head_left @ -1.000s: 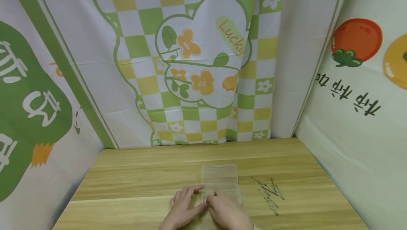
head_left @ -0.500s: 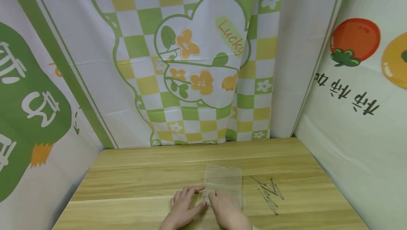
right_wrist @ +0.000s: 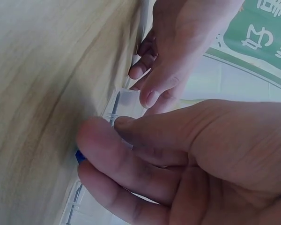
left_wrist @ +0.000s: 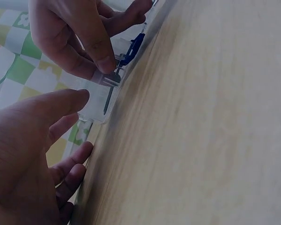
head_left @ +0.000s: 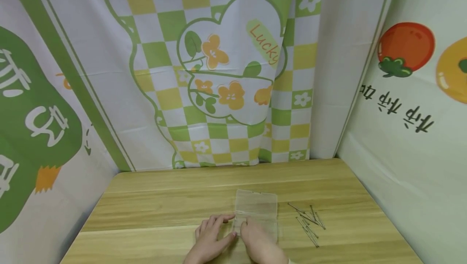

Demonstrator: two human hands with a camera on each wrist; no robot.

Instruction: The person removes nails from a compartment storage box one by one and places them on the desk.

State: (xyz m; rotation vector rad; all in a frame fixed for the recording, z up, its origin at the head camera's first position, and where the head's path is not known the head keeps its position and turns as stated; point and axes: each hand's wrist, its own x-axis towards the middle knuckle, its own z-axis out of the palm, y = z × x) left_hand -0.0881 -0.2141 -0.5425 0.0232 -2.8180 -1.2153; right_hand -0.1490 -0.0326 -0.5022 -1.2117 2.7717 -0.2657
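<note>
A clear plastic case lies on the wooden table with its lid folded back. Inside its front edge runs a thin metal rod with a blue middle part. My right hand is over the case, its thumb and curled fingers pinching at the rod beside the blue part; the fingers hide much of the grip. Beside the case's left edge, my left hand rests with fingers spread, index finger and thumb reaching to the case's side.
Several thin, nail-like metal pins lie loosely on the table right of the case. A printed curtain hangs behind the wooden table, with printed cloth on both sides.
The case has shifted slightly to the right and its lid now sits straighter over its base. My right hand has turned a little; the left hand and the pins stay put.
</note>
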